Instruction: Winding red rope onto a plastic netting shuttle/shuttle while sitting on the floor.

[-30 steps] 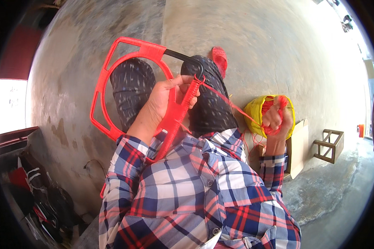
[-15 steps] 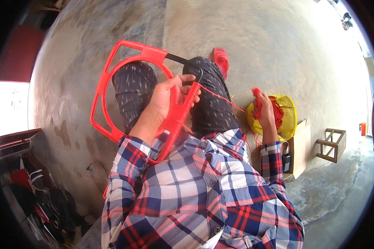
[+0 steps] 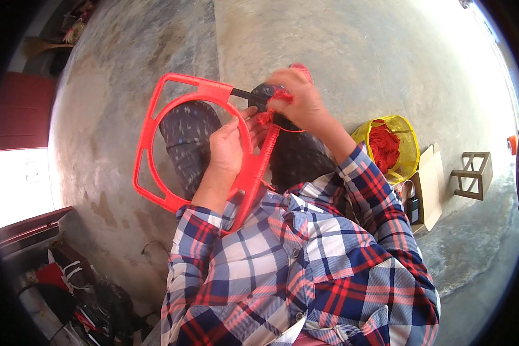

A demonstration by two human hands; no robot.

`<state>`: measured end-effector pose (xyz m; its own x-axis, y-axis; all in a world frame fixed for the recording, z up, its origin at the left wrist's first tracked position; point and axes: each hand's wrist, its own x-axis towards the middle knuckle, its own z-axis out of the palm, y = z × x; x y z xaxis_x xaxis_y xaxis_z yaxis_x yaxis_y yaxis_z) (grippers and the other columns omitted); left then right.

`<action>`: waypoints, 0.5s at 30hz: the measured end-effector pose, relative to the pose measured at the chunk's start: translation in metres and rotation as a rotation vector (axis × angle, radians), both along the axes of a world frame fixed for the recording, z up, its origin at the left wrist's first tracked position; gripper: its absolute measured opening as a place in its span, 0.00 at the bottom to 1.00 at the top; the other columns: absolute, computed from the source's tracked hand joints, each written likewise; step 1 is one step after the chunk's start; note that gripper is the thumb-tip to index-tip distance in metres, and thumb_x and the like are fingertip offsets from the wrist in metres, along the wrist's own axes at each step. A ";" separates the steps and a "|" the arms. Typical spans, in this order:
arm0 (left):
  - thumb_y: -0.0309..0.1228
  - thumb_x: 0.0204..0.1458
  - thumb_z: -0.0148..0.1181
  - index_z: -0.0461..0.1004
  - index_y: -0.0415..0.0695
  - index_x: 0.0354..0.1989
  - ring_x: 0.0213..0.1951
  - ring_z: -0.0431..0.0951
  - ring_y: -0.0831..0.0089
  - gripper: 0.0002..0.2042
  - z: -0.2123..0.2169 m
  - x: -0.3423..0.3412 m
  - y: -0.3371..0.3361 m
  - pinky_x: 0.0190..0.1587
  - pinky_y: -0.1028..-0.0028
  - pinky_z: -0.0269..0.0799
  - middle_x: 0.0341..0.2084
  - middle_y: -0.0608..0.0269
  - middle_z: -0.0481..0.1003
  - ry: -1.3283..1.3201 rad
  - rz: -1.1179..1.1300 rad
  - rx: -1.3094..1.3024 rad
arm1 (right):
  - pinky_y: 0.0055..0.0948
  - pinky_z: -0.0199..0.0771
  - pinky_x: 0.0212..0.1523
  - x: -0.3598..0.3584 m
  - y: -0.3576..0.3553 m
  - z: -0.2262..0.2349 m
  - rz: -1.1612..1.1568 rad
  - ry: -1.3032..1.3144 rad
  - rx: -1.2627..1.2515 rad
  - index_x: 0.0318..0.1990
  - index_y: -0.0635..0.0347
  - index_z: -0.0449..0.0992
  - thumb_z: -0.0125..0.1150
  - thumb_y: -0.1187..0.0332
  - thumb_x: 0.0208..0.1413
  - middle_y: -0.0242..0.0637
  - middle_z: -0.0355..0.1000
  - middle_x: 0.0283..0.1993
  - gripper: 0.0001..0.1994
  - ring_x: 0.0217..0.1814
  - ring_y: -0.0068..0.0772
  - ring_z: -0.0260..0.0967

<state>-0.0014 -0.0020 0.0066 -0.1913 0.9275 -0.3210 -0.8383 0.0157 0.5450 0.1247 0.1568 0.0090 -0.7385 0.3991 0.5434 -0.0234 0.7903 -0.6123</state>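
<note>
A red cord-wrapped frame (image 3: pixel 213 89) with a ring inside it rests over my lap. One corner of it is bare black bar (image 3: pixel 242 94). My left hand (image 3: pixel 228 147) grips the frame at its right side, beside the ring, with fingers partly behind it near the bare corner. My right hand (image 3: pixel 303 101), smeared by motion, holds a bundle of red cord (image 3: pixel 281 95) right at that corner. Some red strands lie between the two hands, and a loop of cord hangs just below my right hand.
Right of my knees stands a yellow mesh basket (image 3: pixel 414 147) holding red cord. Beside it are an open cardboard box (image 3: pixel 433 187) and a small wooden stool (image 3: pixel 473 176). Dark clutter (image 3: pixel 92 294) lies at the lower left. A red slipper (image 3: pixel 301 70) shows past my right hand.
My right hand has moved left from beside the basket to the frame's bare corner, bringing the cord bundle along. My left hand stays at the frame. The view has shifted slightly.
</note>
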 end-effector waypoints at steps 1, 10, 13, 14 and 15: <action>0.42 0.53 0.52 0.64 0.33 0.55 0.53 0.71 0.57 0.27 0.002 0.000 0.000 0.56 0.63 0.67 0.51 0.47 0.70 -0.007 0.005 0.003 | 0.36 0.70 0.45 0.007 0.003 -0.001 -0.179 0.077 -0.281 0.35 0.59 0.76 0.65 0.70 0.43 0.39 0.70 0.39 0.10 0.42 0.41 0.70; 0.55 0.53 0.49 0.64 0.29 0.56 0.54 0.69 0.59 0.37 -0.003 -0.002 0.005 0.58 0.64 0.64 0.52 0.47 0.70 -0.140 -0.212 -0.027 | 0.29 0.68 0.44 0.046 -0.014 -0.024 -0.071 -0.215 -0.400 0.41 0.60 0.76 0.66 0.66 0.46 0.38 0.70 0.44 0.14 0.45 0.35 0.69; 0.60 0.52 0.48 0.64 0.29 0.57 0.54 0.69 0.60 0.40 0.002 0.003 0.006 0.59 0.65 0.63 0.52 0.48 0.70 -0.108 -0.253 0.019 | 0.28 0.68 0.44 0.048 -0.011 -0.027 0.058 -0.152 -0.666 0.43 0.61 0.76 0.65 0.66 0.49 0.37 0.70 0.44 0.15 0.47 0.31 0.68; 0.60 0.52 0.48 0.63 0.28 0.57 0.55 0.68 0.60 0.41 0.000 0.002 0.006 0.59 0.65 0.62 0.53 0.48 0.69 -0.095 -0.256 0.015 | 0.27 0.68 0.42 0.048 -0.011 -0.024 0.111 -0.152 -0.781 0.42 0.63 0.75 0.65 0.66 0.50 0.35 0.69 0.44 0.14 0.46 0.27 0.67; 0.61 0.52 0.48 0.63 0.28 0.57 0.55 0.68 0.60 0.42 -0.001 0.004 0.005 0.60 0.66 0.62 0.53 0.48 0.69 -0.082 -0.258 0.011 | 0.26 0.68 0.41 0.049 -0.012 -0.020 0.165 -0.153 -0.896 0.41 0.64 0.75 0.65 0.66 0.50 0.33 0.69 0.44 0.14 0.46 0.23 0.66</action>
<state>0.0023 0.0028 0.0052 0.0781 0.9458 -0.3153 -0.8489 0.2289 0.4765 0.1737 0.1448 -0.0112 -0.8617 0.5068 -0.0260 0.0384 0.0140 -0.9992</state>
